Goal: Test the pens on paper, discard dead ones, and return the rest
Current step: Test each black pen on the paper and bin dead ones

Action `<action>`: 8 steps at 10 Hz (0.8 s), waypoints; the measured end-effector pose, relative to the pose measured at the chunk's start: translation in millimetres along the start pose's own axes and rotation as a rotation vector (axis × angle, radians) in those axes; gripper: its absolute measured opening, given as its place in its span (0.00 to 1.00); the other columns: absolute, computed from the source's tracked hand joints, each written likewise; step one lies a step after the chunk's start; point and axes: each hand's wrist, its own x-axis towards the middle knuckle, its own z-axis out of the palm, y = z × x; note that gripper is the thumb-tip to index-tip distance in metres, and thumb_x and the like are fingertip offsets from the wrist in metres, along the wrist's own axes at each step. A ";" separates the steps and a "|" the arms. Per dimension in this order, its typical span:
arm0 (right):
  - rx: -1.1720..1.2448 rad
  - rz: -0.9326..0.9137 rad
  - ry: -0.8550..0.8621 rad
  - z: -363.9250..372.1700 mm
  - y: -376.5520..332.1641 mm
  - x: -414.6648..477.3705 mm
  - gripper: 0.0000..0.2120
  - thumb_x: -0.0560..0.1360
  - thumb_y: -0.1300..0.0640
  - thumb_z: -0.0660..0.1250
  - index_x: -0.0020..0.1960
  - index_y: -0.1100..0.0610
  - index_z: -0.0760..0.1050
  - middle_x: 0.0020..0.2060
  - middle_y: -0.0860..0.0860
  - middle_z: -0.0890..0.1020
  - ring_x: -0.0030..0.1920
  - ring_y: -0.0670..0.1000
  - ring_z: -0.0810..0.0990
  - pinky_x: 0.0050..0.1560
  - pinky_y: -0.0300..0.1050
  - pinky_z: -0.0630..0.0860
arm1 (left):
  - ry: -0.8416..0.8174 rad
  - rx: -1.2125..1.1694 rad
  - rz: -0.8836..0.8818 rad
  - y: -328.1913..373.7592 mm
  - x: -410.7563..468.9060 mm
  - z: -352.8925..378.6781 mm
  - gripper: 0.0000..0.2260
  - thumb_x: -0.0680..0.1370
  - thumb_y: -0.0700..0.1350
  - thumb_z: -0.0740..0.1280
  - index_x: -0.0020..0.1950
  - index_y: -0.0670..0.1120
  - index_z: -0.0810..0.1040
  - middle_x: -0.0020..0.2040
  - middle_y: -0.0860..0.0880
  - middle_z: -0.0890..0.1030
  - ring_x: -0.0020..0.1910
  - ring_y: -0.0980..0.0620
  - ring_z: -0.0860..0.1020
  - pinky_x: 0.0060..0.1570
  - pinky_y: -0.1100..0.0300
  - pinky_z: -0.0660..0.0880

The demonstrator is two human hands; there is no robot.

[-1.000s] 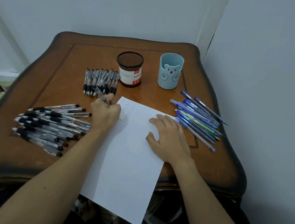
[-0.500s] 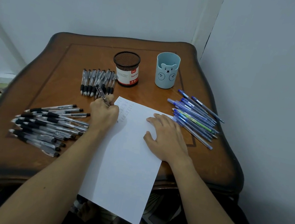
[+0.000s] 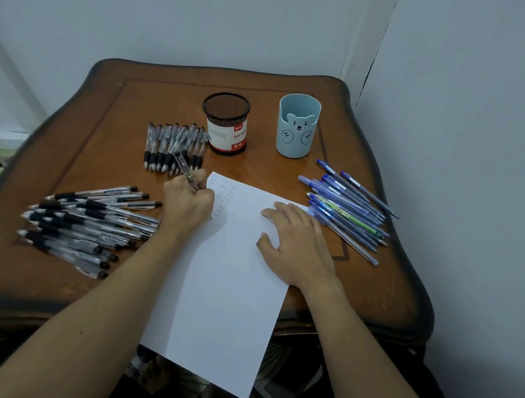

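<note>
A white sheet of paper (image 3: 225, 290) lies on the wooden table (image 3: 100, 123), its near end hanging over the edge. My left hand (image 3: 187, 203) grips a black pen (image 3: 186, 170) with the tip on the paper's upper left, beside rows of small scribbles (image 3: 222, 192). My right hand (image 3: 295, 242) lies flat on the paper's right side. A big heap of black pens (image 3: 86, 225) is to the left. A row of black pens (image 3: 172, 149) lies behind my left hand. Blue pens (image 3: 346, 209) are piled at the right.
A black mesh pen cup (image 3: 226, 126) with a red and white label and a light blue bear pen cup (image 3: 296, 128) stand at the back of the table. White walls close in behind and on the right.
My left hand has shifted slightly down the paper with the pen as it writes. My right hand stays pressed on the sheet. The view has shifted a little.
</note>
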 end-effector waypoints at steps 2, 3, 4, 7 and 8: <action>-0.002 0.003 0.001 1.0 0.7 0.6 0.23 0.81 0.43 0.58 0.75 0.45 0.66 0.76 0.46 0.65 0.77 0.48 0.59 0.77 0.50 0.53 | 0.012 0.018 0.004 -0.3 0.4 0.7 0.09 0.61 0.37 0.55 0.28 0.48 0.56 0.25 0.55 0.57 0.28 0.54 0.55 0.32 0.57 0.53; 0.005 0.003 -0.001 0.8 0.6 0.6 0.23 0.81 0.44 0.58 0.75 0.46 0.66 0.76 0.46 0.65 0.77 0.47 0.59 0.77 0.50 0.53 | -0.001 0.023 0.029 -0.3 0.2 1.6 0.09 0.62 0.37 0.55 0.28 0.49 0.56 0.25 0.55 0.57 0.27 0.54 0.56 0.31 0.57 0.52; 0.001 0.001 0.002 1.1 0.5 0.4 0.23 0.81 0.43 0.58 0.75 0.46 0.66 0.76 0.46 0.65 0.77 0.48 0.59 0.77 0.49 0.53 | -0.025 -0.006 0.039 -6.4 0.5 3.7 0.08 0.63 0.37 0.57 0.29 0.46 0.58 0.26 0.52 0.60 0.27 0.55 0.57 0.31 0.57 0.56; -0.002 -0.006 0.010 1.5 0.9 0.5 0.23 0.80 0.44 0.59 0.75 0.46 0.66 0.76 0.47 0.66 0.77 0.48 0.59 0.77 0.50 0.53 | -0.029 0.037 0.097 -2.8 -2.1 4.8 0.10 0.63 0.37 0.56 0.29 0.49 0.57 0.27 0.49 0.59 0.29 0.51 0.58 0.30 0.53 0.55; -0.010 -0.004 0.006 1.7 1.5 0.8 0.23 0.80 0.43 0.58 0.75 0.46 0.66 0.76 0.47 0.65 0.77 0.47 0.59 0.77 0.49 0.52 | -0.004 0.058 0.101 -7.8 0.3 6.5 0.06 0.63 0.37 0.55 0.30 0.45 0.59 0.28 0.46 0.60 0.30 0.49 0.59 0.28 0.47 0.59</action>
